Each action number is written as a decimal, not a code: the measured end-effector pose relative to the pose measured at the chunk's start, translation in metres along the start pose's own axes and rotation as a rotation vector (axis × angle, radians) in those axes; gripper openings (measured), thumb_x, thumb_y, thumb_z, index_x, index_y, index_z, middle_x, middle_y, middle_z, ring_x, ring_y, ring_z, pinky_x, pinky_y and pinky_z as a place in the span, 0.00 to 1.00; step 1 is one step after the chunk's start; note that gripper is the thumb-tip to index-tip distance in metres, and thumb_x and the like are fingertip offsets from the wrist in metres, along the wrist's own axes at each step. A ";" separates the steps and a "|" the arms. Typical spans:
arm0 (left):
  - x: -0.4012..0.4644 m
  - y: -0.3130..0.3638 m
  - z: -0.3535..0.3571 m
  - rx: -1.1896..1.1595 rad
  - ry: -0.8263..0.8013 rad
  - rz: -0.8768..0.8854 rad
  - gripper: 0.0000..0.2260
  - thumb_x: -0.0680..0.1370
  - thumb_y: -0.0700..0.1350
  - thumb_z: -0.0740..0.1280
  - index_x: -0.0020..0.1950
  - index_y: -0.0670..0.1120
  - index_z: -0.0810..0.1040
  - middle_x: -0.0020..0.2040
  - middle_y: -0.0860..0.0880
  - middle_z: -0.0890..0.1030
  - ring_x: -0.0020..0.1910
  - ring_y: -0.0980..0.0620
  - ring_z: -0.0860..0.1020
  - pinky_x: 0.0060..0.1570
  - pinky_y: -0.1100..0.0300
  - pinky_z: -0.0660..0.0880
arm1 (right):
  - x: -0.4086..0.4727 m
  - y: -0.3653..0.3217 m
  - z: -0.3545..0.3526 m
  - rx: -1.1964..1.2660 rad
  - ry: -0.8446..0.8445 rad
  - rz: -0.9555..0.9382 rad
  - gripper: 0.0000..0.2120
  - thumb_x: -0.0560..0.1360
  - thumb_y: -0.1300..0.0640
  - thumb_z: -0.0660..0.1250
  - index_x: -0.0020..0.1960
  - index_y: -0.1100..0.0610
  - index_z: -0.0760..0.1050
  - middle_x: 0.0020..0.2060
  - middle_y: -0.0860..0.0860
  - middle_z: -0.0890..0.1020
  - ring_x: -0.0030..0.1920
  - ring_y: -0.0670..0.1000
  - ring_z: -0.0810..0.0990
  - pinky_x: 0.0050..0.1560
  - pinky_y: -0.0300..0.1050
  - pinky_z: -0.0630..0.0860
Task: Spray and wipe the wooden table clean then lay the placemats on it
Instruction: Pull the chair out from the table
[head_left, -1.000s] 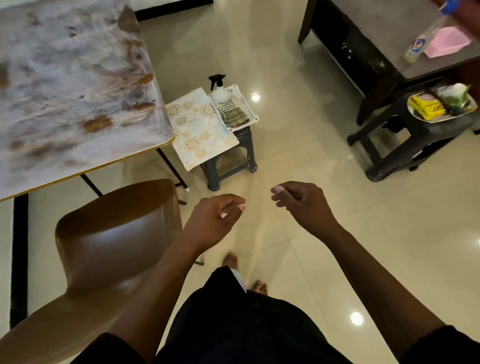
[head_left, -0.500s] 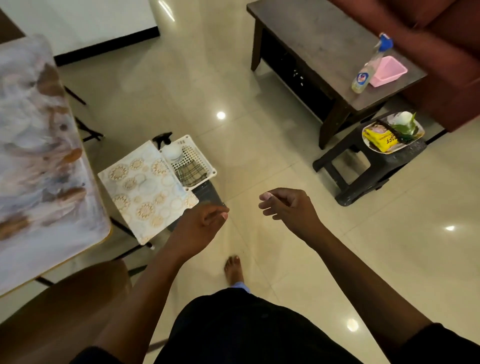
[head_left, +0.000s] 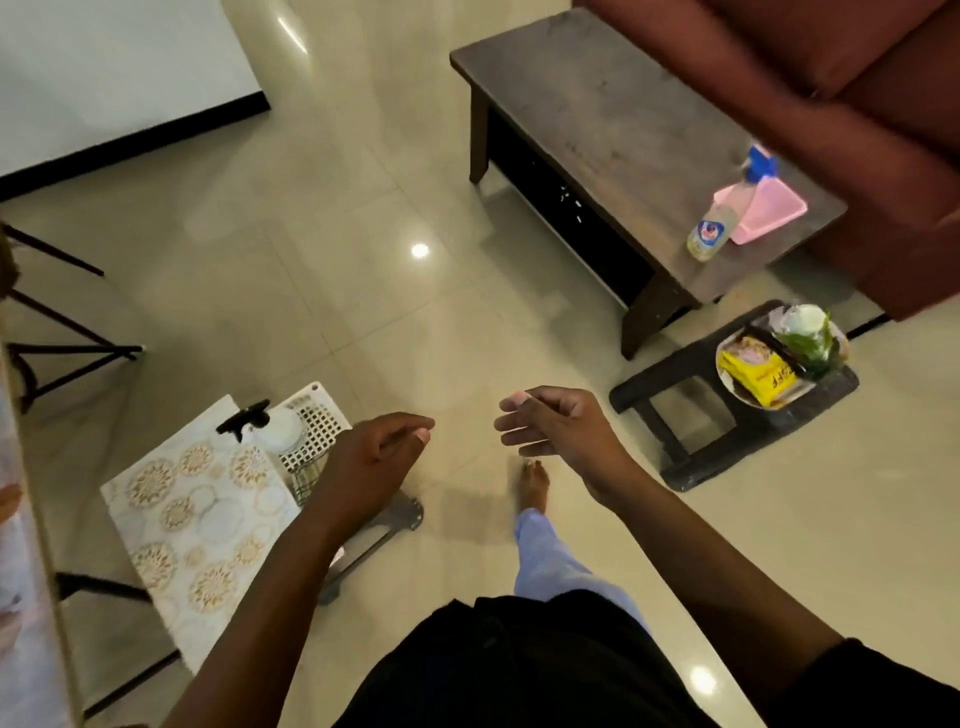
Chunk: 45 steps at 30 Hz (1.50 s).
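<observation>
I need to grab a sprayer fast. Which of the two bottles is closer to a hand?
The black-trigger spray bottle in the white basket, just beside the left hand. The blue-capped bottle stands far off on the dark table.

Two hands: left hand (head_left: 371, 462), right hand (head_left: 558, 428), both empty. Two spray bottles: black-trigger spray bottle (head_left: 270, 428) lower left, blue-capped spray bottle (head_left: 727, 213) upper right. One wooden table (head_left: 597, 114). One white basket (head_left: 319, 421). One pink tray (head_left: 769, 210). Two stools: grey stool (head_left: 384, 525), dark stool (head_left: 691, 415). One plate (head_left: 779, 358). Patterned placemats (head_left: 197, 509): stack, count unclear.
</observation>
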<state>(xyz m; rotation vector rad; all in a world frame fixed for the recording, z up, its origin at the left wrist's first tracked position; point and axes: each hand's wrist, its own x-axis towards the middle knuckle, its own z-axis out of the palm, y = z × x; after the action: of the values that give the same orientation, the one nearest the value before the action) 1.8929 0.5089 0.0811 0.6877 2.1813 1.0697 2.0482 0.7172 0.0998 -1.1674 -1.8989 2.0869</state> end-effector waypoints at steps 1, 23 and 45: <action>0.019 0.006 0.000 -0.024 0.032 -0.012 0.06 0.82 0.49 0.71 0.57 0.55 0.87 0.51 0.59 0.88 0.52 0.61 0.85 0.60 0.55 0.80 | 0.022 -0.013 -0.008 -0.006 -0.021 0.004 0.14 0.85 0.53 0.65 0.57 0.63 0.83 0.48 0.58 0.88 0.50 0.60 0.88 0.54 0.55 0.82; 0.298 0.029 -0.130 -0.408 0.538 -0.286 0.08 0.84 0.45 0.69 0.58 0.52 0.86 0.49 0.53 0.89 0.50 0.53 0.87 0.52 0.58 0.79 | 0.414 -0.243 0.099 -0.391 -0.490 -0.109 0.10 0.83 0.54 0.68 0.53 0.59 0.84 0.45 0.54 0.89 0.48 0.57 0.88 0.50 0.51 0.82; 0.399 -0.055 -0.362 -0.629 1.304 -0.630 0.09 0.86 0.44 0.66 0.60 0.51 0.86 0.50 0.54 0.89 0.52 0.57 0.86 0.53 0.61 0.80 | 0.628 -0.382 0.512 -0.813 -1.302 -0.384 0.07 0.82 0.56 0.69 0.50 0.57 0.85 0.41 0.51 0.88 0.42 0.51 0.88 0.44 0.38 0.79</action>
<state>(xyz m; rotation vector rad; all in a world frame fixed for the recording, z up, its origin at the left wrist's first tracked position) 1.3545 0.5633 0.0975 -1.2357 2.3769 1.9336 1.1528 0.7216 0.1109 0.9183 -3.2164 1.9388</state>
